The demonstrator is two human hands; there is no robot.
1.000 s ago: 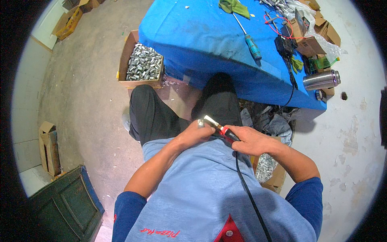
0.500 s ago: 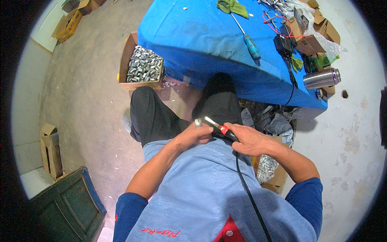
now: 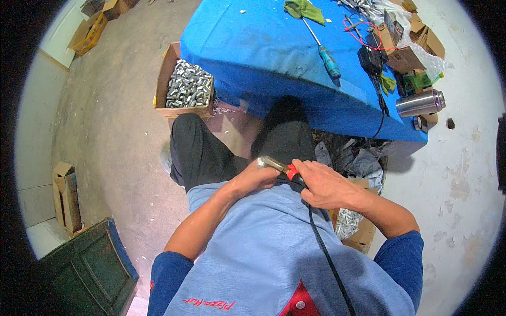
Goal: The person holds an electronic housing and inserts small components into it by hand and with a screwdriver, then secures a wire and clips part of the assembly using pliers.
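My left hand (image 3: pixel 255 178) is closed around a small shiny metal part (image 3: pixel 261 162), its fingers hiding most of it. Closed too, my right hand (image 3: pixel 328 184) grips a corded hand tool (image 3: pixel 292 171) with a red collar, a dark handle and a metal front end. That front end points left and meets the metal part, or lies right over it; I cannot tell which. From the handle a black cord (image 3: pixel 322 242) runs down across my shirt. Both hands are in front of my waist, above my lap.
Ahead is a blue-covered table (image 3: pixel 247 47) with a screwdriver (image 3: pixel 328 60), a green cloth (image 3: pixel 304 10), a black power adapter (image 3: pixel 370 59) and a steel flask (image 3: pixel 420 103). A cardboard box of metal pieces (image 3: pixel 187 87) stands left of it. A wall (image 3: pixel 448 195) is at right.
The tool's front end has moved left and now meets or overlaps the metal part. My right hand has shifted slightly left with it; the left hand stays nearly in place.
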